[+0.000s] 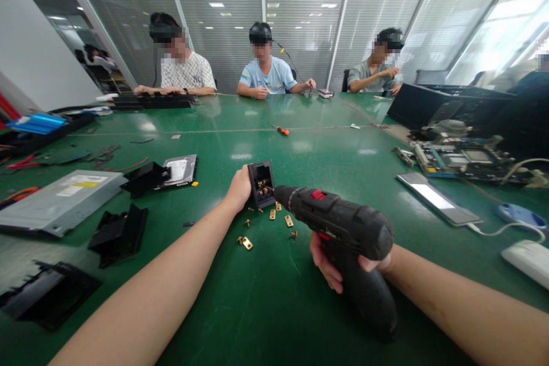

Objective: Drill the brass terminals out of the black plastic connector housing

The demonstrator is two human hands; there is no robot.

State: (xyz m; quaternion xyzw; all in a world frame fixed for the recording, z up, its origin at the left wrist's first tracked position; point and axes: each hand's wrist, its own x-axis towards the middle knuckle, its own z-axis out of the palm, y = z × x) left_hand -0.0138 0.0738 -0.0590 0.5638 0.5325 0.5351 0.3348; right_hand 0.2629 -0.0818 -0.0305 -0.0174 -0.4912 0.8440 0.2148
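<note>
My left hand (238, 187) grips a small black plastic housing (262, 183) that stands on the green table (266, 309), with brass terminals showing inside it. My right hand (332, 263) is wrapped round the handle of a black cordless screwdriver (343, 223) with a red switch. Its tip points left into the housing's open side. Several loose brass plates and screws (274, 223) lie on the table just below the housing.
To the left lie a silver drive (60, 199), black plastic parts (118, 231) and a hard disk (180, 170). On the right are a circuit board (458, 157), a phone (437, 197) and a mouse (529, 257). An orange screwdriver (282, 130) lies further off. Three people sit along the far edge.
</note>
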